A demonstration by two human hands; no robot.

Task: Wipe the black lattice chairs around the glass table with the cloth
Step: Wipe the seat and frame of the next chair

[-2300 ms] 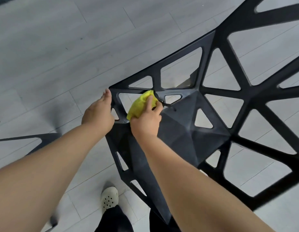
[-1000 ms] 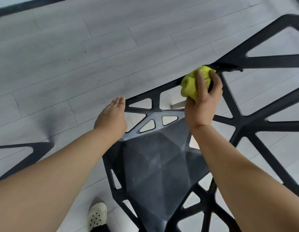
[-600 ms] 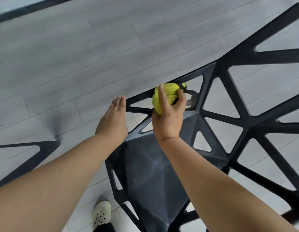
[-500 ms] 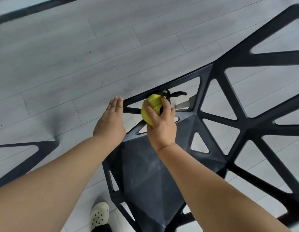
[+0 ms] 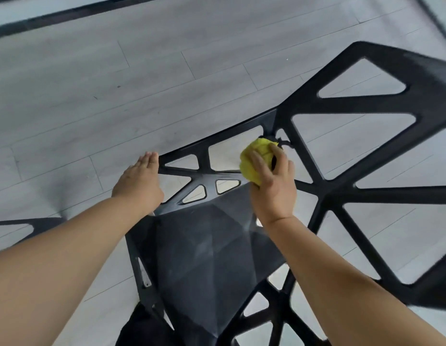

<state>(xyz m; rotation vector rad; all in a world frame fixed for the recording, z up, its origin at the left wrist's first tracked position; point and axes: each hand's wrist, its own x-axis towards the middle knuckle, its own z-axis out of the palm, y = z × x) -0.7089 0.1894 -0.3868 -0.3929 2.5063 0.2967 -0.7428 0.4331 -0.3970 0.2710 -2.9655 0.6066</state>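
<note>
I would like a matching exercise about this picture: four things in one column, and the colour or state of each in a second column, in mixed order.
Things:
1. left hand
2. right hand
3. cloth
4. floor

States:
a. grey planks
b. yellow, bunched up
c. grips the cloth
d. fingers straight, at the chair corner

Pairs: 1-d; 2-c; 3-b; 4-a

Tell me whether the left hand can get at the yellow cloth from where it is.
Probably yes: the left hand rests on the black lattice chair close by, nothing standing between. But the right hand grips the yellow cloth against the lattice.
</note>
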